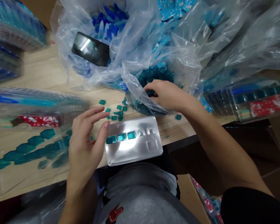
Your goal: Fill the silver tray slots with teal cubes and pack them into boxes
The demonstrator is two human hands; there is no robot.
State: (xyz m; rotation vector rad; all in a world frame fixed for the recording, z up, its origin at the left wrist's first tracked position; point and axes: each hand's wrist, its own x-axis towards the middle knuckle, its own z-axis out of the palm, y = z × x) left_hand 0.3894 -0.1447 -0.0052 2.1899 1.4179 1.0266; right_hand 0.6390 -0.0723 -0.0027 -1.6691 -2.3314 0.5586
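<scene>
Left hand [85,146] rests loose-fingered against the clear moulded plastic tray [134,141], steadying it at the wooden surface [46,74] edge (three teal square gems [121,137] already slotted). Right hand [169,95] digs into the crinkly clear plastic bag [154,62] of teal gems, its fingers buried, so can't tell if they've grabbed any.

Left hand [85,146]: bare, no glove, no rings visible, short nails, forearm uncovered to frame edge. Right hand [168,95]: bare, forearm uncovered; black sleeve [252,205] starts near elbow, loose fit. Grey trousers [140,193] over lap, soft fabric, red-and-dark printed patch [114,214] at lower edge. No watch, no wristband on either wrist.
</scene>
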